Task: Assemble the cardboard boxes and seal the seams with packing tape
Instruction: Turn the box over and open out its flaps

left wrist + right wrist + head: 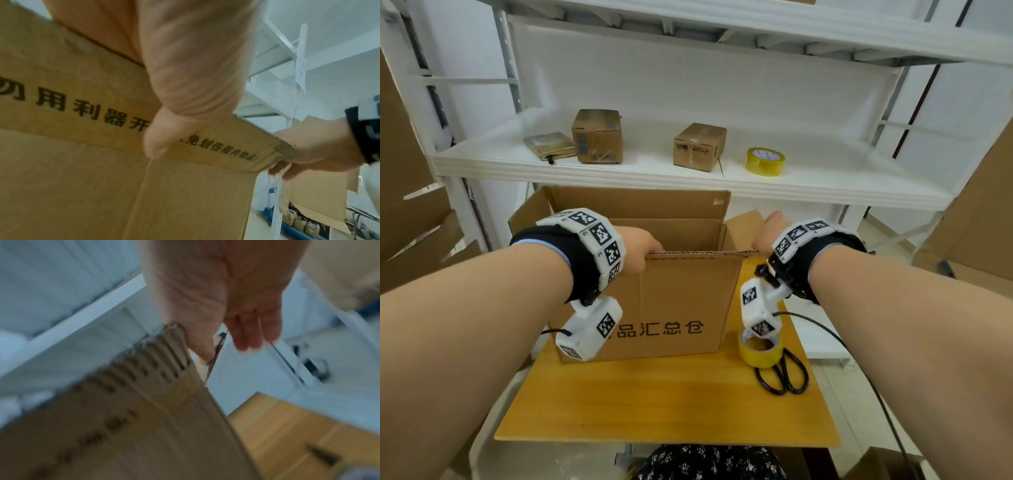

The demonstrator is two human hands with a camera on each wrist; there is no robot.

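An open brown cardboard box with black print stands on the wooden table. My left hand grips the left part of its near top flap: the thumb lies down the flap's printed outer face and the fingers are hidden behind it. My right hand is at the flap's right corner. Its thumb rests against the corrugated edge and its fingers hang straight, clear of the card. A yellow tape roll lies right of the box.
Black scissors lie beside the tape roll. A white shelf just behind the box carries two small cartons, a flat packet and a second yellow tape roll. Flattened cardboard leans at both sides.
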